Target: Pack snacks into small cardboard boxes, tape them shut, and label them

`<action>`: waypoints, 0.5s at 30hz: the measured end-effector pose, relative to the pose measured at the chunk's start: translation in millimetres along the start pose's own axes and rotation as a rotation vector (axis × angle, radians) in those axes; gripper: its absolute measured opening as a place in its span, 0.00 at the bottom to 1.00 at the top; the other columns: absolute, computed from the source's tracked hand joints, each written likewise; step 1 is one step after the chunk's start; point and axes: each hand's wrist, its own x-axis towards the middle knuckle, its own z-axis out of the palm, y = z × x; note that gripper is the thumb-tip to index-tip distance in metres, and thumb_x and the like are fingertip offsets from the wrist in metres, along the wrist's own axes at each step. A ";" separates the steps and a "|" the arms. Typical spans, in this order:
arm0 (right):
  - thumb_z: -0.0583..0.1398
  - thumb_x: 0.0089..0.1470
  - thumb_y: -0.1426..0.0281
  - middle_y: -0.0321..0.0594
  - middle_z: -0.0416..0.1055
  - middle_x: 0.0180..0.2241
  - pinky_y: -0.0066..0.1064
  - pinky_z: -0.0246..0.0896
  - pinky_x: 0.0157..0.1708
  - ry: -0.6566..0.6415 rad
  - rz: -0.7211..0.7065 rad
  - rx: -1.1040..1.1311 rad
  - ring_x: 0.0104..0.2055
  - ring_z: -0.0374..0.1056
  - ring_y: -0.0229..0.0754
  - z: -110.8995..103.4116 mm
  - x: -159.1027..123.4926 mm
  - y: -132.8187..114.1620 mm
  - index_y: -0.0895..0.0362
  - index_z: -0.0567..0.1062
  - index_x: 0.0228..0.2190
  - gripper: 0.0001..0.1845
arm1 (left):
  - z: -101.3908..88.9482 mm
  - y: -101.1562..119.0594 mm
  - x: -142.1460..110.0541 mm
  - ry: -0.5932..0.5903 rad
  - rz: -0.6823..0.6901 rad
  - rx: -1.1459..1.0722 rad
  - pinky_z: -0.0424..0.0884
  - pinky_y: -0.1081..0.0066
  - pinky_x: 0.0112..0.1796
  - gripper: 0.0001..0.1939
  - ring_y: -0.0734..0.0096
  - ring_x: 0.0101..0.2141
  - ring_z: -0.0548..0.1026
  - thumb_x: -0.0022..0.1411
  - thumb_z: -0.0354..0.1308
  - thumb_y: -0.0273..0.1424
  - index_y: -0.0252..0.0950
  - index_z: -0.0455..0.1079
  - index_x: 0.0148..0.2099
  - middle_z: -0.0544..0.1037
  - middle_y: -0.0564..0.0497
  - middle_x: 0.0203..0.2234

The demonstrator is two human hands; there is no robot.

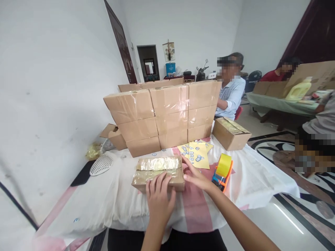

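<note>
A small cardboard box [175,173], its top flaps covered with shiny tape, lies in front of me on the table. My left hand [160,190] rests on its front top edge, fingers stretched over the top and thumb by the front face. Against the box's right side is my right hand [195,174], its fingers extended and slightly apart; part of the fingertips is hidden at the edge. To the right of that hand lies an orange and blue tape dispenser [222,172] with a yellow roll. Yellow printed sheets [200,157] lie just behind the right hand.
Stacked cardboard boxes [170,118] form a wall across the table's back. Another taped box [231,134] stands at the right, an open box [115,137] at the left. A white perforated piece [101,165] lies near the left edge. A person [231,92] sits behind the stack.
</note>
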 end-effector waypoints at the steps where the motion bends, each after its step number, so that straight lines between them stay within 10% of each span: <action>1: 0.64 0.56 0.43 0.45 0.33 0.76 0.51 0.30 0.73 -0.009 -0.001 -0.027 0.77 0.30 0.54 2.5 -6.0 3.6 0.47 0.40 0.73 0.58 | -3.0 -5.9 -1.3 -0.015 0.019 -0.017 0.49 0.52 0.66 0.18 0.55 0.56 0.71 0.65 0.60 0.32 0.42 0.73 0.56 0.79 0.50 0.56; 7: 0.74 0.43 0.47 0.52 0.30 0.75 0.58 0.31 0.72 -0.001 -0.001 -0.244 0.76 0.28 0.61 15.0 -23.0 16.5 0.51 0.32 0.73 0.76 | -6.4 -25.9 -8.3 -0.025 0.120 -0.035 0.47 0.54 0.67 0.19 0.56 0.57 0.70 0.65 0.62 0.33 0.42 0.72 0.58 0.78 0.48 0.56; 12: 0.51 0.70 0.57 0.51 0.60 0.66 0.40 0.65 0.59 0.199 0.143 -0.623 0.67 0.60 0.50 -26.1 6.2 0.5 0.54 0.66 0.63 0.26 | -5.1 -26.1 -12.4 0.002 0.114 -0.036 0.47 0.54 0.67 0.19 0.56 0.56 0.70 0.65 0.62 0.33 0.42 0.72 0.57 0.79 0.47 0.54; 15: 0.47 0.70 0.70 0.54 0.68 0.60 0.38 0.66 0.55 0.253 0.429 -0.985 0.59 0.68 0.48 -68.3 37.8 -12.4 0.59 0.69 0.60 0.23 | -6.7 -25.6 -13.8 0.003 0.123 -0.029 0.48 0.54 0.67 0.18 0.55 0.56 0.70 0.65 0.61 0.33 0.41 0.73 0.57 0.79 0.46 0.54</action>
